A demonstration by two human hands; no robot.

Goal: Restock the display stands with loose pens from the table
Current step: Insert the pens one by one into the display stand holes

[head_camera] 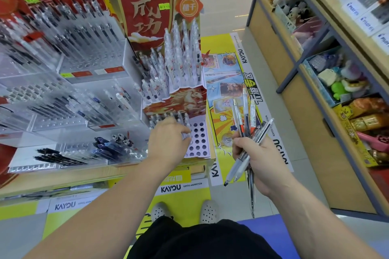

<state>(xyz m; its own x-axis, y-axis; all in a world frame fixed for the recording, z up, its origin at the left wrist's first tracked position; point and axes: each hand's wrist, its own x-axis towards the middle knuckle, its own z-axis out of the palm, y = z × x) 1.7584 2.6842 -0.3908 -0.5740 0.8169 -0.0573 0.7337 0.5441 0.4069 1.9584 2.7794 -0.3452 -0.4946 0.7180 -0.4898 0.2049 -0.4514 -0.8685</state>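
Note:
My right hand (pixel 259 160) grips a bundle of several loose pens (pixel 247 130), clear barrels with red and black parts, fanned out above the floor. My left hand (pixel 170 141) reaches over the lowest tier of a red cardboard display stand (pixel 179 103). Its fingers curl around a clear pen (pixel 188 130) standing in the tier's white tray of round holes (pixel 200 141). The tray's right half shows empty holes. Higher tiers of the stand hold several upright clear pens (pixel 181 57).
Clear acrylic racks (pixel 63 69) full of dark pens fill the table at the left. A wooden shelf unit (pixel 315 90) with toys and snacks stands at the right. A tiled aisle with yellow floor graphics (pixel 227 90) lies between them; my feet are below.

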